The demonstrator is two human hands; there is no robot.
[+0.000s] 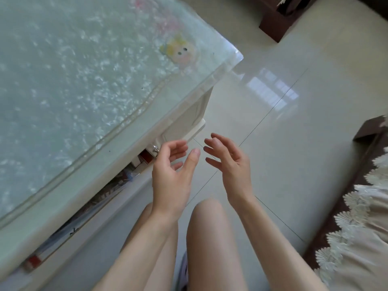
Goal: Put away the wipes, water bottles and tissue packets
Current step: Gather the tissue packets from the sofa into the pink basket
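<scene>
Both hands hung over the floor (294, 148) just off the near right corner of the desk (63, 85); the left hand (170, 173) had a slack grip, fingers loosely curled and thumb up, holding nothing; the right hand (231, 162) was likewise spread and bare. No wipes, bottles or tissue packets could be made out; blurred clutter sat on the shelf (100, 198) under the desk, too unclear to name. By judgement, wipe and tissue packets would be light, soft and slippery in their film, best pinched across the flat sides; a full bottle would be heavier and smooth, best wrapped round its middle.
</scene>
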